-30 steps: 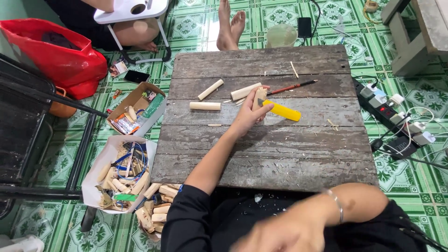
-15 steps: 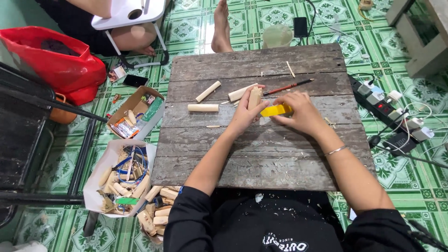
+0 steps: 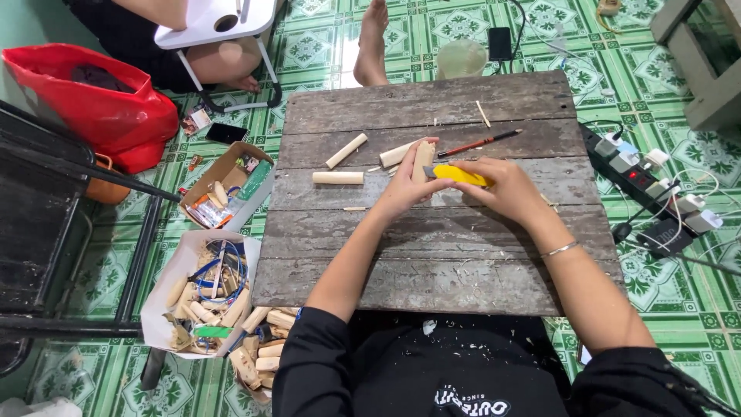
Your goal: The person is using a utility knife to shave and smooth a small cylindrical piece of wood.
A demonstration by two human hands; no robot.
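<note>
Two hands work over a weathered plank table on green tiled floor: left hand grips a wooden piece, right hand a yellow cutter

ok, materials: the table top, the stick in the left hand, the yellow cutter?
Table top: rough unfinished wood planks, grey and weathered, grain and gaps showing.
Stick in the left hand: pale bare wood, matt, likely whittled; shavings lie around.
Yellow cutter in the right hand: smooth body, probably plastic; grey tip looks metal.
</note>
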